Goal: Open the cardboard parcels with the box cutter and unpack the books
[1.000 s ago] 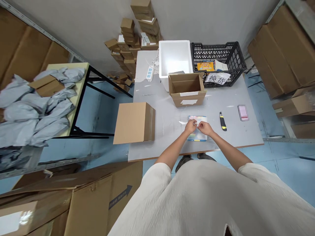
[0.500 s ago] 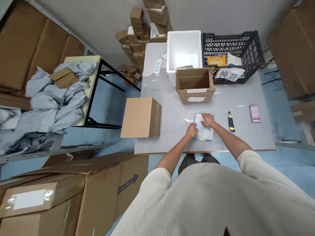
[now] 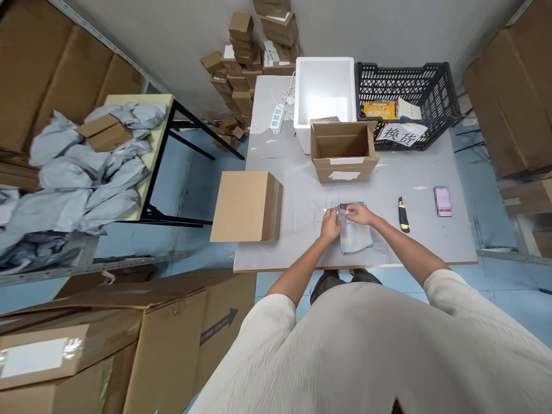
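Left hand (image 3: 330, 225) and right hand (image 3: 361, 215) both pinch the far end of a thin, film-covered packet (image 3: 356, 237), lying on grey table (image 3: 302, 207) between its near edge and open carton (image 3: 344, 167); judged light, bendable, slippery, best held by opposite side edges.
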`<state>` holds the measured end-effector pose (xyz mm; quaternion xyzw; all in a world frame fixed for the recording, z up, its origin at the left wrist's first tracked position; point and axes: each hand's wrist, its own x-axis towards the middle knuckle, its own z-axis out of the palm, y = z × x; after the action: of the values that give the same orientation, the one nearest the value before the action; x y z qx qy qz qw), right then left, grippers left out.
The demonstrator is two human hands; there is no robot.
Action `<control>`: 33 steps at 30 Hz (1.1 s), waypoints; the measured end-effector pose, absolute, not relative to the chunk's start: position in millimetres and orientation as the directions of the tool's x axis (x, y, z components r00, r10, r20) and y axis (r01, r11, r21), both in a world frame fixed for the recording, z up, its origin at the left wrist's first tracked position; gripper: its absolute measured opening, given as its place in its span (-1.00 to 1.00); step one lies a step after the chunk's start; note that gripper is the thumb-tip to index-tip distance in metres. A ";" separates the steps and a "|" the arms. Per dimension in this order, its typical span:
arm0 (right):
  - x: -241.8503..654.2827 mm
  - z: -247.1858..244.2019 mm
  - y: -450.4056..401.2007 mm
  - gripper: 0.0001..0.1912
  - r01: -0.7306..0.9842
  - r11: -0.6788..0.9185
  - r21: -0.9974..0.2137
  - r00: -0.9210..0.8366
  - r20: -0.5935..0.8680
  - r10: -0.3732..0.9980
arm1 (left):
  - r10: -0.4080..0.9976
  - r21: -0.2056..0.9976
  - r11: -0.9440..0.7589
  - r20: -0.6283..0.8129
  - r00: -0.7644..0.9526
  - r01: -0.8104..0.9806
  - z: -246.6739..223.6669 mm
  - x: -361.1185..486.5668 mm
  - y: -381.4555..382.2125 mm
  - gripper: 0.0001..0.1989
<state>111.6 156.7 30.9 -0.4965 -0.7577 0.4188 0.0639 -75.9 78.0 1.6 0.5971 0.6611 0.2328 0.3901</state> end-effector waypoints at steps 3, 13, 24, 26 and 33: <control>115.0 40.1 152.2 -0.93 0.671 0.144 -0.728 -0.500 -0.300 0.812 | 0.979 0.730 0.078 -0.185 0.086 0.679 14.3 -76.4 82.5 -0.59; 120.3 50.5 157.0 -0.83 0.731 0.120 -0.672 -0.434 -0.321 0.842 | 0.974 0.671 -0.033 -0.146 0.176 0.741 45.7 -84.9 92.9 -0.81; 169.5 52.2 163.6 -0.85 0.813 0.233 -0.533 -0.456 -0.335 0.824 | 0.984 0.612 0.135 -0.176 -0.032 0.780 32.8 -100.2 92.8 -0.79; 170.6 57.5 163.9 -0.86 0.793 0.234 -0.562 -0.462 -0.305 0.833 | 0.981 0.604 0.155 -0.186 -0.051 0.782 27.7 -104.5 91.7 -0.81; 142.0 71.3 157.0 -0.80 0.646 0.088 -0.758 -0.449 -0.285 0.847 | 0.970 0.690 0.200 -0.241 -0.039 0.695 22.1 -108.7 91.3 -0.62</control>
<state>142.0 157.0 71.3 -0.5124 -0.7287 0.4398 0.1141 -108.7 91.3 22.1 0.6007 0.6929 0.1982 0.3460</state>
